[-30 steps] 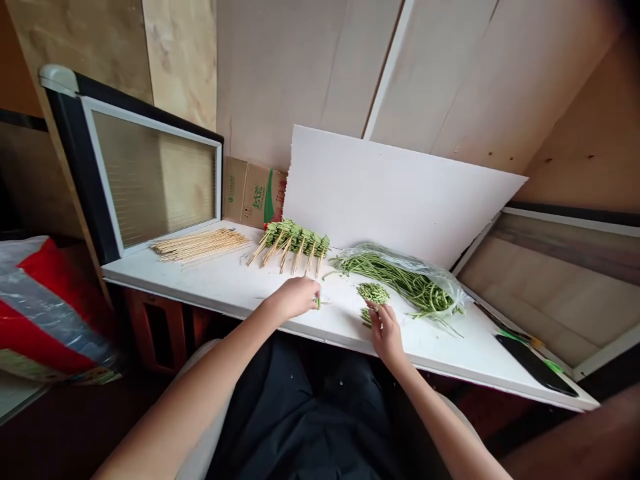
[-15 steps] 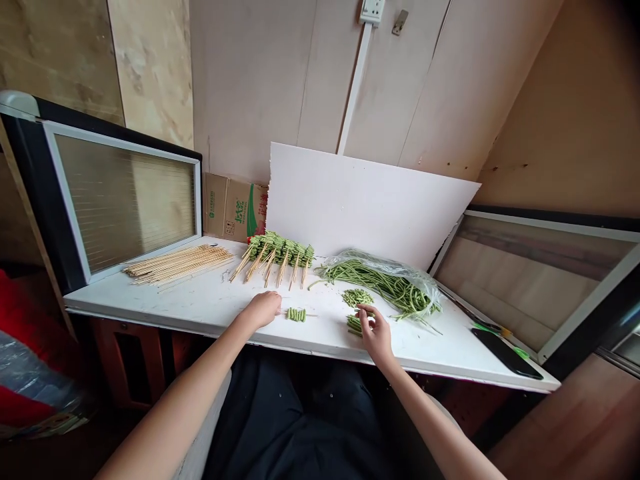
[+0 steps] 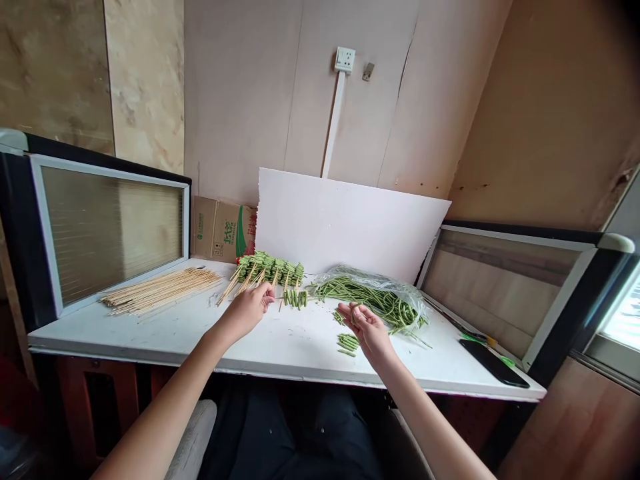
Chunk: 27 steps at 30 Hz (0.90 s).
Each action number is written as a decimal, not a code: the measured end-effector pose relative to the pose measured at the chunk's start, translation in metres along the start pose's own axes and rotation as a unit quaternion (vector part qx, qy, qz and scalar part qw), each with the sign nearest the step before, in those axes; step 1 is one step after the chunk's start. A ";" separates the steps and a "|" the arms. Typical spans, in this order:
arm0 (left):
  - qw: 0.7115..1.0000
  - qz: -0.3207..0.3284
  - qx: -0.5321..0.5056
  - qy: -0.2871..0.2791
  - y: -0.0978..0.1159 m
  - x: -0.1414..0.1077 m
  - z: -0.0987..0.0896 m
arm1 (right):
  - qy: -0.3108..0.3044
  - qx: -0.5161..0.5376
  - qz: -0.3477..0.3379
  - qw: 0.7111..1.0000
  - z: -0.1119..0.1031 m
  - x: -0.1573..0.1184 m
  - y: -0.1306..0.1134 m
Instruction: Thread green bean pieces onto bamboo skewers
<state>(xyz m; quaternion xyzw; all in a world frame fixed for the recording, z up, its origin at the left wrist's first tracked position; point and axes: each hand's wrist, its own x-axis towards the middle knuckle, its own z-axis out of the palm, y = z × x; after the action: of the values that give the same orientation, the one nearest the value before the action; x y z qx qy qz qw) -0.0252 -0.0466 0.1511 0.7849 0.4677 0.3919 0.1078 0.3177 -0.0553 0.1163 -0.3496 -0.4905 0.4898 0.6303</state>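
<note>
My left hand [image 3: 253,303] pinches one end of a thin bamboo skewer, which is held level above the table. A short row of cut green bean pieces [image 3: 295,299] is threaded on it, side by side. To the right, my right hand [image 3: 369,328] is raised with its fingers closed together on a green bean piece, mostly hidden by the fingers. Just left of that wrist lies a small group of cut bean pieces [image 3: 348,344]. Another pile of pieces [image 3: 339,317] is partly covered by the right hand.
Finished bean skewers [image 3: 270,268] are stacked at the back, beside loose bamboo skewers [image 3: 160,291]. Long uncut beans [image 3: 370,295] lie in a clear plastic bag. A black phone [image 3: 494,363] lies near the right edge. A white board [image 3: 350,220] and cardboard box [image 3: 225,230] stand behind.
My left hand has lifted the skewer of beans off the tabletop. My right hand has come up from the cut pieces, nearer the skewer's free end. The view has tilted upward.
</note>
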 end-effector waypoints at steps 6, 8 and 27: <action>0.995 0.054 0.042 0.078 0.023 -0.006 -0.011 | -0.006 0.041 -0.022 0.999 0.028 0.011 -0.045; 0.993 0.062 0.056 0.087 0.030 -0.008 -0.012 | -0.011 0.059 -0.023 0.998 0.032 0.010 -0.049; 0.988 0.091 0.087 0.087 0.053 -0.017 -0.006 | -0.140 0.063 0.026 0.988 0.021 -0.018 -0.055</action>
<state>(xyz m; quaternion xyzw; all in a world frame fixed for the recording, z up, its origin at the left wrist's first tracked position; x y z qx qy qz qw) 0.0001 -0.0905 0.1747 0.7936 0.4343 0.4244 -0.0381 0.3119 -0.0884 0.1677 -0.2505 -0.5327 0.5801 0.5631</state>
